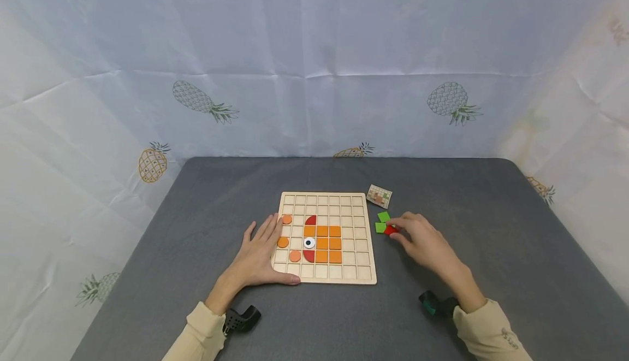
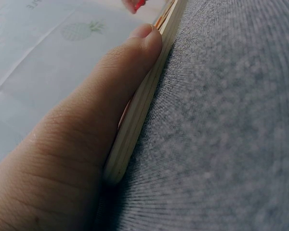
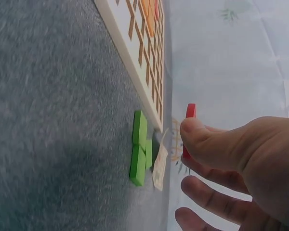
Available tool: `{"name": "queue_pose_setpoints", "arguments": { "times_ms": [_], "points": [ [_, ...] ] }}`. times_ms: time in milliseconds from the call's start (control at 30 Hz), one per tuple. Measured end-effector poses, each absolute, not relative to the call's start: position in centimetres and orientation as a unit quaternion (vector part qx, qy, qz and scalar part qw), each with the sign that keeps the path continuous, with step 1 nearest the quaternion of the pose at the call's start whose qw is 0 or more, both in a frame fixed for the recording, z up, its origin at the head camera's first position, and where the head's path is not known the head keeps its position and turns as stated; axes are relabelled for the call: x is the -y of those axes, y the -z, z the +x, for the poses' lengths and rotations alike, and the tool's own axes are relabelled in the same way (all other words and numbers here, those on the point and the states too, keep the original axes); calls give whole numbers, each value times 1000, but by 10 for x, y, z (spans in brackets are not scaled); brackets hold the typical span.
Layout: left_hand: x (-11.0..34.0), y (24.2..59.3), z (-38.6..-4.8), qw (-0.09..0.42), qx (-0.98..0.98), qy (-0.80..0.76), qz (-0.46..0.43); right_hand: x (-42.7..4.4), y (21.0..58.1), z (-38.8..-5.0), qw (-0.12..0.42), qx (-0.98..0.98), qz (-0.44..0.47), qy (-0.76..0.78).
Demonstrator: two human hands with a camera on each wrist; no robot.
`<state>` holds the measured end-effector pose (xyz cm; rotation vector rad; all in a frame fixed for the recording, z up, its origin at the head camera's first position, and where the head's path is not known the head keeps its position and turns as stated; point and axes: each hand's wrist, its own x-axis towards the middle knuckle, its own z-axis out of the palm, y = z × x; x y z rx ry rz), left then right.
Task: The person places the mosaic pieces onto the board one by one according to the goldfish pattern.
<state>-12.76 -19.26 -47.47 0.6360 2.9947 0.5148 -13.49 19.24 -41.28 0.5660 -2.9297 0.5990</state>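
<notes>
A wooden grid board (image 1: 351,273) lies on the grey table. My left hand (image 1: 257,260) rests at its left side, fingers straight and spread over the edge, thumb along the front edge. The left wrist view shows that thumb (image 2: 120,65) against the board's side (image 2: 135,125). To the right of the board, my right hand (image 1: 425,243) pinches a red tile (image 3: 190,110) between thumb and forefinger, raised above the table. Just beneath are green tiles (image 3: 138,166), lying close together. On the board sit orange squares (image 1: 322,243), red quarter-round pieces (image 1: 310,220) and a round eye piece (image 1: 309,243).
Orange discs (image 1: 295,255) lie on the board's left part, near my left hand. A small printed card (image 1: 379,196) with a grid picture lies by the far right corner of the board. Behind the table (image 1: 236,175) hangs a pineapple-print cloth (image 1: 314,115).
</notes>
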Motion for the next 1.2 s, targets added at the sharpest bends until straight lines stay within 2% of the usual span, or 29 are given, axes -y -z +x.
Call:
{"name": "queue_pose_setpoints", "arguments": {
  "times_ms": [300, 733, 967, 1200],
  "points": [
    [193, 475, -127, 17, -965, -166, 202, -179, 411, -131, 44, 952, 233, -193],
    [193, 475, -128, 16, -964, -167, 204, -155, 416, -131, -15, 922, 324, -211],
    [192, 475, -128, 16, -964, -165, 205, -147, 423, -132, -21, 899, 378, -219],
    [193, 476, -127, 12, -962, -177, 206, -143, 426, -132, -41, 895, 393, -207]
  ]
}}
